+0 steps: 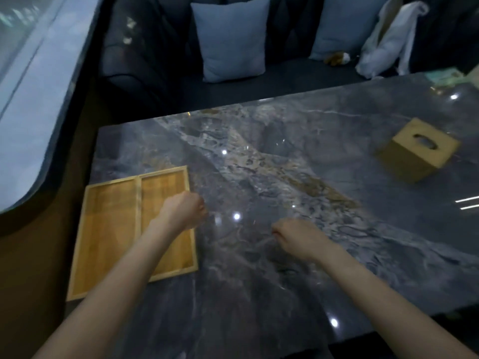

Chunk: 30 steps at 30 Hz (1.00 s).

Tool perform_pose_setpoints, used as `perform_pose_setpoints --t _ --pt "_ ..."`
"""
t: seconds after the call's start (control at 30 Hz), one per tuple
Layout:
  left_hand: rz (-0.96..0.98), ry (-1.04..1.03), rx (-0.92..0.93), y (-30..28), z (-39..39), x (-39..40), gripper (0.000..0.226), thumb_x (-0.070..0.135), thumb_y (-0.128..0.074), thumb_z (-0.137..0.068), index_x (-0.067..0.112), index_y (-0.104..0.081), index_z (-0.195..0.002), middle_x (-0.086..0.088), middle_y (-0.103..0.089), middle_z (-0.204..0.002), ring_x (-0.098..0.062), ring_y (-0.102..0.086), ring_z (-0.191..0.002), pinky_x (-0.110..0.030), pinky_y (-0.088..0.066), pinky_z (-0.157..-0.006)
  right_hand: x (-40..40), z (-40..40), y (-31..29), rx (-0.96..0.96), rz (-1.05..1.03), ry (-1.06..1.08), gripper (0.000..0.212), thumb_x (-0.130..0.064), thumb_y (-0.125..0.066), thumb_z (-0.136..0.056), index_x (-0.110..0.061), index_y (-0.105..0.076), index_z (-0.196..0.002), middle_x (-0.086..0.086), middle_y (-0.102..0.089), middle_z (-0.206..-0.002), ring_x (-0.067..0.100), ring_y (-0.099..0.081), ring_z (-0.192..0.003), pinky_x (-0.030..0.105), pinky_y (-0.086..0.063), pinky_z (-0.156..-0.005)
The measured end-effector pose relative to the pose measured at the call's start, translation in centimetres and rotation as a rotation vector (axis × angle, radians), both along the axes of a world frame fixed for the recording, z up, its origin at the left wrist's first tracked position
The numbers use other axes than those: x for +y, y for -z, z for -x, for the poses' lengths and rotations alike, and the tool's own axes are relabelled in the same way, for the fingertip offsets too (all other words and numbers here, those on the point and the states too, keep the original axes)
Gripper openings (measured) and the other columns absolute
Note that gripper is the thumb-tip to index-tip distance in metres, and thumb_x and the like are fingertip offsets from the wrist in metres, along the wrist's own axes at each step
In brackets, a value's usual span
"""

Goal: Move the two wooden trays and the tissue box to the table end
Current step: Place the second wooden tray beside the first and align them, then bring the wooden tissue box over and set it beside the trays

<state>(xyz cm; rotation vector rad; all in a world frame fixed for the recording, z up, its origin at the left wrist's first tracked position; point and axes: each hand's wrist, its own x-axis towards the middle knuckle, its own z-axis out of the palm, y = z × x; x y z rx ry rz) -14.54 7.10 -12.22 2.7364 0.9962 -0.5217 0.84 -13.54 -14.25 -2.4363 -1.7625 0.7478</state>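
Observation:
Two wooden trays lie side by side at the left end of the dark marble table (pixel 298 281): the left tray (pixel 106 237) and the right tray (pixel 166 187). My left hand (pixel 185 209) hovers over the right tray's right rim, fingers curled in, holding nothing. My right hand (pixel 298 238) is over bare table in the middle, fingers also curled, empty. The wooden tissue box (pixel 417 149), a cube with an oval slot on top, stands far right, well away from both hands.
A dark sofa with two light blue cushions (pixel 233 37) runs behind the table. A white bag (pixel 388 40) and a small plush toy (pixel 338 58) lie on it. A greenish item (pixel 448 76) sits at the table's far right corner. A window is at left.

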Motion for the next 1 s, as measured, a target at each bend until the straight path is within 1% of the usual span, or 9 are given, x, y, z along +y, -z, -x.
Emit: perform_pose_setpoints --t 0.1,0.27,0.43,0.6,0.73,0.8,0.83,0.9,1.0 --pt "0.014 0.084 -0.101 -1.4 -6.9 -2.4 0.032 0.031 -0.046 -0.088 0.007 -0.067 -0.093 -0.022 -0.067 -0.104 -0.037 -0.062 -0.099 -0.038 -0.049 -0.08 -4.0 -5.3 -0.8 0.012 -0.019 0.152 0.024 -0.023 -0.04 -0.089 -0.018 -0.059 -0.103 0.015 -0.065 -0.112 0.032 -0.06 -0.105 0.041 -0.048 -0.083" --pt "0.035 0.191 -0.265 -3.3 -18.6 -8.1 0.033 0.031 -0.041 -0.091 0.009 -0.066 -0.092 -0.022 -0.066 -0.102 -0.036 -0.06 -0.098 -0.039 -0.047 -0.077 -11.4 -13.9 -1.7 -0.055 -0.125 0.423 0.024 -0.027 -0.043 -0.091 -0.013 -0.061 -0.098 0.011 -0.066 -0.105 0.03 -0.06 -0.1 0.04 -0.049 -0.076" --pt "0.071 0.225 -0.372 -3.7 -28.9 -13.4 0.031 0.031 -0.042 -0.092 0.007 -0.061 -0.092 -0.021 -0.065 -0.101 -0.038 -0.059 -0.099 -0.04 -0.046 -0.076 -17.0 -20.4 -1.6 -0.076 -0.284 0.656 0.019 -0.022 -0.046 -0.091 -0.012 -0.059 -0.102 0.011 -0.065 -0.105 0.032 -0.061 -0.095 0.041 -0.049 -0.071" --pt "0.105 0.225 -0.427 -2.3 -35.9 -17.1 0.042 0.031 -0.044 -0.092 0.005 -0.047 -0.124 -0.019 -0.052 -0.128 -0.035 -0.048 -0.117 -0.044 -0.042 -0.094 -20.0 -25.2 0.0 0.001 -0.313 0.802 0.032 -0.02 -0.047 -0.091 -0.01 -0.051 -0.121 0.013 -0.059 -0.118 0.03 -0.057 -0.106 0.039 -0.048 -0.085" --pt "0.168 0.232 -0.46 -0.6 -40.2 -18.9 0.048 0.027 -0.044 -0.093 0.001 -0.037 -0.133 -0.019 -0.041 -0.141 -0.033 -0.036 -0.13 -0.038 -0.029 -0.106 -20.4 -27.9 1.6 0.231 -0.315 0.887 0.048 -0.019 -0.048 -0.091 -0.008 -0.035 -0.136 0.016 -0.05 -0.133 0.03 -0.048 -0.12 0.036 -0.039 -0.098" --pt "0.206 0.246 -0.447 0.2 -42.1 -19.3 0.049 0.025 -0.043 -0.094 -0.001 -0.035 -0.134 -0.021 -0.039 -0.142 -0.033 -0.034 -0.131 -0.037 -0.026 -0.108 -20.0 -28.9 2.1 0.382 -0.342 0.954 0.053 -0.02 -0.048 -0.092 -0.008 -0.029 -0.14 0.015 -0.049 -0.136 0.027 -0.046 -0.123 0.03 -0.036 -0.098" --pt "0.234 0.236 -0.436 0.5 -43.0 -19.4 0.048 0.024 -0.043 -0.094 -0.002 -0.035 -0.134 -0.022 -0.039 -0.142 -0.034 -0.035 -0.131 -0.036 -0.026 -0.108 -19.7 -29.4 2.2 0.456 -0.366 0.991 0.053 -0.02 -0.049 -0.092 -0.009 -0.029 -0.14 0.014 -0.049 -0.135 0.025 -0.048 -0.121 0.025 -0.036 -0.094" --pt "0.294 0.201 -0.42 0.9 -44.6 -19.3 0.044 0.022 -0.043 -0.094 -0.005 -0.04 -0.128 -0.024 -0.045 -0.136 -0.035 -0.04 -0.126 -0.031 -0.029 -0.102 -18.8 -30.1 2.3 0.594 -0.453 1.042 0.047 -0.019 -0.048 -0.091 -0.014 -0.036 -0.136 0.008 -0.056 -0.124 0.018 -0.054 -0.109 0.013 -0.035 -0.079" --pt "0.372 0.149 -0.373 1.5 -46.3 -19.0 0.037 0.021 -0.043 -0.094 -0.004 -0.047 -0.12 -0.026 -0.053 -0.124 -0.036 -0.047 -0.115 -0.032 -0.032 -0.091 -17.6 -31.0 2.4 0.71 -0.539 1.07 0.037 -0.022 -0.046 -0.092 -0.024 -0.045 -0.128 0.0 -0.061 -0.116 0.014 -0.057 -0.103 0.018 -0.039 -0.074"
